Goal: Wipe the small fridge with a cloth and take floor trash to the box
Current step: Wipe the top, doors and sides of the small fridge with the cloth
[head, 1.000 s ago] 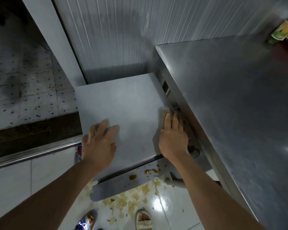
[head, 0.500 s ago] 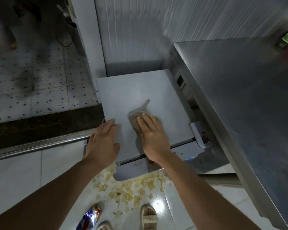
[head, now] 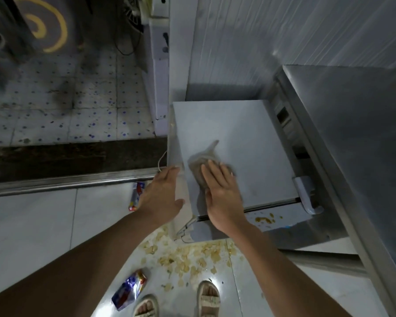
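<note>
Right hand [head: 222, 193] lies flat, fingers extended and close together, pressing the cloth [head: 202, 163] onto the small fridge [head: 245, 143] top; cloth protrudes beyond the fingertips. Left hand [head: 162, 197], just left of it, is open with fingers extended at the fridge's left edge. Below both hands, chip crumbs [head: 188, 257] and a foil wrapper [head: 129, 289] lie on the floor [head: 32, 225].
</note>
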